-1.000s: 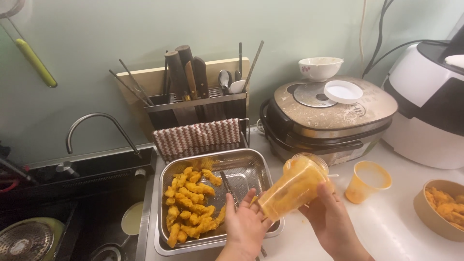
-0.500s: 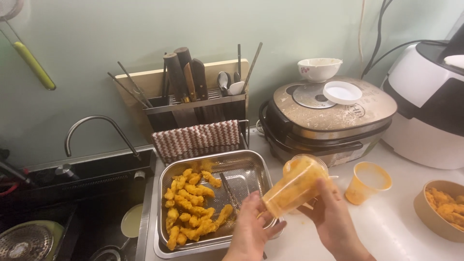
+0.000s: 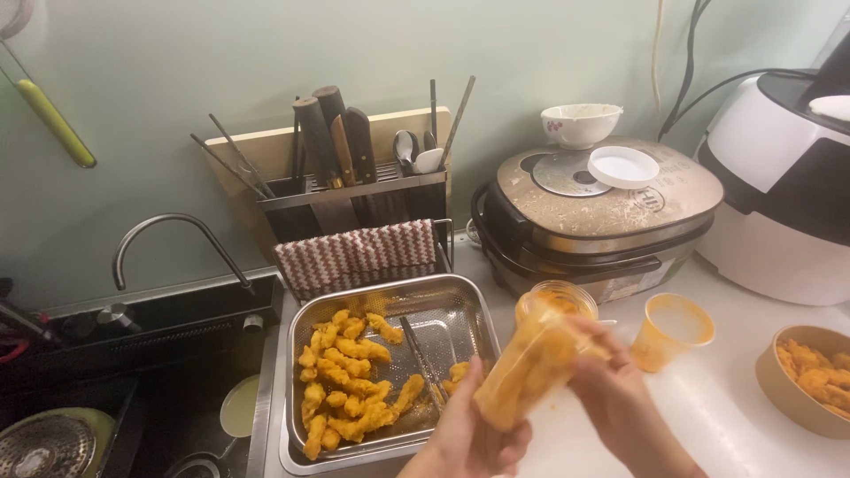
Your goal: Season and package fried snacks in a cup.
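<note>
Since prev frame we've tipped the plastic cup (image 3: 536, 358) lower, both left hand (image 3: 474, 438) & right hand (image 3: 620, 403) gripping it; fried strips (image 3: 354, 381) may spill if tilted more.

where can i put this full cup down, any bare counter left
Bare white counter lies between the small orange cup and the brown bowl, and in front of both. The metal tray is crowded with fried pieces and tongs; the sink holds dishes.
</note>
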